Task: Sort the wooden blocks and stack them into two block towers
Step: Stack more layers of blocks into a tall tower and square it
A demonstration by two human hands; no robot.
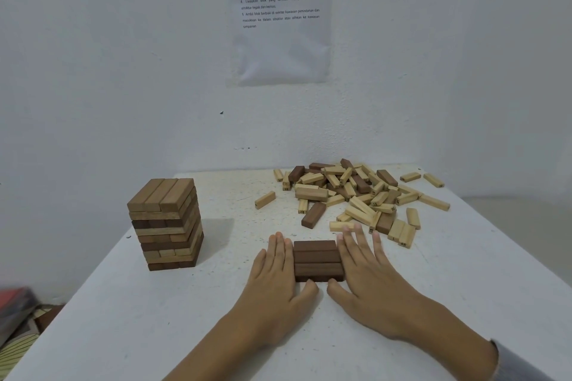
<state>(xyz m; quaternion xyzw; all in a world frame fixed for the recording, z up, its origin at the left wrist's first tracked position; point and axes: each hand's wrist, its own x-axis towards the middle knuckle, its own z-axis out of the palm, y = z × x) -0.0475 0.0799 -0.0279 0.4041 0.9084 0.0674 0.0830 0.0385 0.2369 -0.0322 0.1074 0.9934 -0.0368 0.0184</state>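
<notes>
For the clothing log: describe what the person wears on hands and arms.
Left hand and right hand are bare: no gloves, rings or watch show. A grey sleeve covers the right arm near the frame's corner; the left forearm shows no sleeve.

- Tower (166,223): wood, mid and dark brown blocks, smooth matt faces with visible grain.
- Three-block row (318,260): dark brown wood, smooth, faint sheen.
- Loose pile (356,195): mostly pale wood, matt, some ends printed with black numbers.
- Surface (216,318): white, matt, speckled and lightly pitted.
- Wall sheet (280,15): printed paper under glossy clear plastic.
- Sleeve (520,363): grey cloth.
</notes>
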